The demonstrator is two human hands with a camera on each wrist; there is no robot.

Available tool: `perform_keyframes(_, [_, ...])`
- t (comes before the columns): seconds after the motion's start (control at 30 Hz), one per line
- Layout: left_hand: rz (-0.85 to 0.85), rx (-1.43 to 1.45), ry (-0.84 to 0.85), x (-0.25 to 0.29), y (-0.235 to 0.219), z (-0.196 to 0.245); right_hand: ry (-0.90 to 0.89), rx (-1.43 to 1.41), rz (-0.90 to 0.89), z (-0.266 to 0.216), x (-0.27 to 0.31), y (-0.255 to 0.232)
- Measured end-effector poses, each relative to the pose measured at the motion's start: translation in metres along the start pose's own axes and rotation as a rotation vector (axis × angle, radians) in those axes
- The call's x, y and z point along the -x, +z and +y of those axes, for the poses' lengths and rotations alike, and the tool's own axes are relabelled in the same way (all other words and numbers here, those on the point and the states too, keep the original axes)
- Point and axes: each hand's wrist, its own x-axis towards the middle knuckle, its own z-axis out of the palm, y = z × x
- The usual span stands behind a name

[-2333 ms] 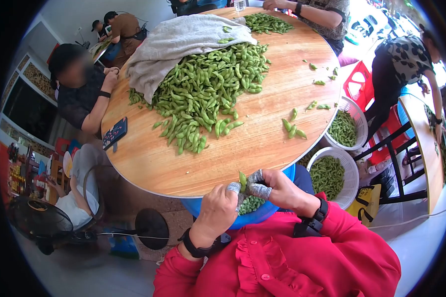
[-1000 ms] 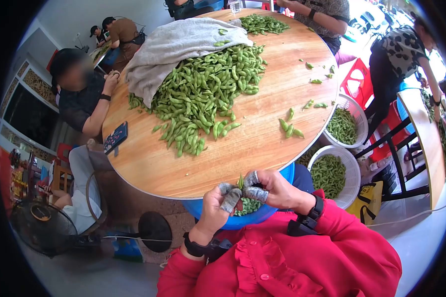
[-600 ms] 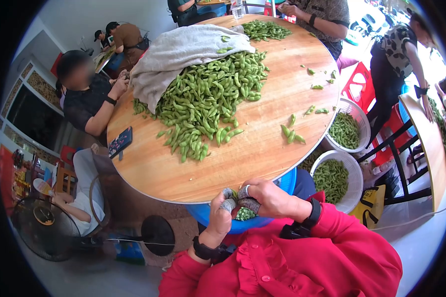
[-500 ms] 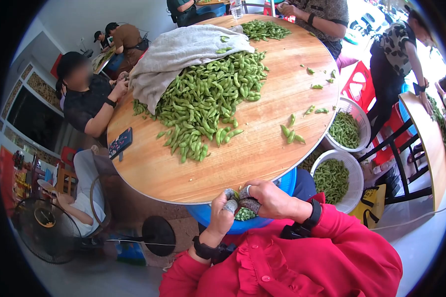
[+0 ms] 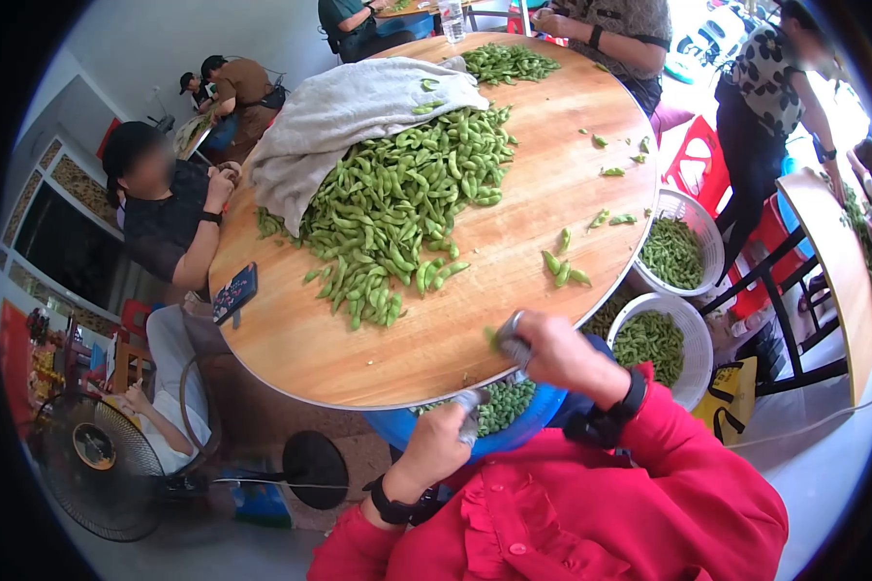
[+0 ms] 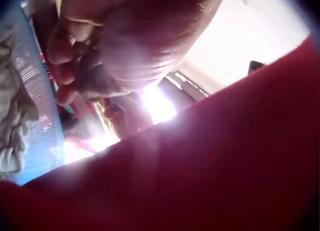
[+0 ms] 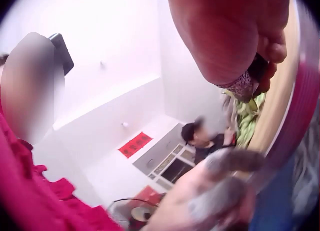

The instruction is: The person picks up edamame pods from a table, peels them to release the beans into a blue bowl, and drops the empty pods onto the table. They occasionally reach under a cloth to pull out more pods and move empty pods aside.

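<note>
My right hand (image 5: 564, 358), with grey wraps on thumb and finger, is over the near table edge and pinches a blurred green pod (image 5: 491, 337). The right wrist view shows that hand (image 7: 235, 36) with a yellow-green bit at its fingertips. Lower and to the left, my left hand (image 5: 434, 447) is at the blue basin (image 5: 543, 412), which holds shelled green beans (image 5: 504, 405). Its wrapped thumb and finger stand apart in the right wrist view, with nothing seen between them; the other fingers of the left hand (image 6: 135, 41) are loosely bent in the left wrist view.
On the round table (image 5: 543, 126) lie a heap of pods (image 5: 397, 203) under a grey cloth (image 5: 358, 97), several loose pods and a phone (image 5: 234, 292). White baskets of pods (image 5: 690, 363) stand right. A fan (image 5: 97, 465) is at left; people sit around.
My hands have parted from their place together over the basin. The right hand has moved up and right over the table edge; the left has dropped slightly. More of the shelled beans shows.
</note>
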Motion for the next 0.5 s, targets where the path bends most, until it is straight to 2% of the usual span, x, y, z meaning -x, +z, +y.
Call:
perform_keyframes(0.07, [-0.105,-0.139,0.133,-0.003,-0.008,0.007,0.016,0.377,0.066,0.032,-0.014,-0.022])
perform_keyframes(0.1, [-0.133,-0.155,0.177,-0.006,-0.011,0.011,0.125,0.443,0.132,0.046,-0.017,-0.034])
perform_keyframes(0.13, [-0.158,-0.172,0.223,-0.012,-0.015,0.013,0.150,0.447,0.238,0.047,-0.020,-0.051])
perform_keyframes(0.17, [-0.121,-0.154,0.190,-0.019,-0.020,0.013,0.178,0.577,0.245,0.068,-0.019,-0.070])
perform_keyframes(0.2, [-0.085,-0.134,0.158,-0.030,-0.027,0.013,0.263,0.592,0.317,0.060,-0.018,-0.085])
perform_keyframes(0.27, [0.049,-0.166,0.106,-0.056,-0.036,0.010,0.182,0.555,0.490,0.056,-0.009,-0.101])
perform_keyframes(0.37, [0.263,-0.377,0.140,-0.107,-0.035,-0.026,0.244,0.215,0.524,0.044,0.006,-0.093])
perform_keyframes(0.47, [0.249,-0.602,0.182,-0.139,-0.031,-0.050,0.298,-0.078,0.416,0.032,0.022,-0.071])
perform_keyframes(0.5, [0.206,-0.612,0.126,-0.145,-0.030,-0.052,0.302,-0.194,0.385,0.028,0.025,-0.062])
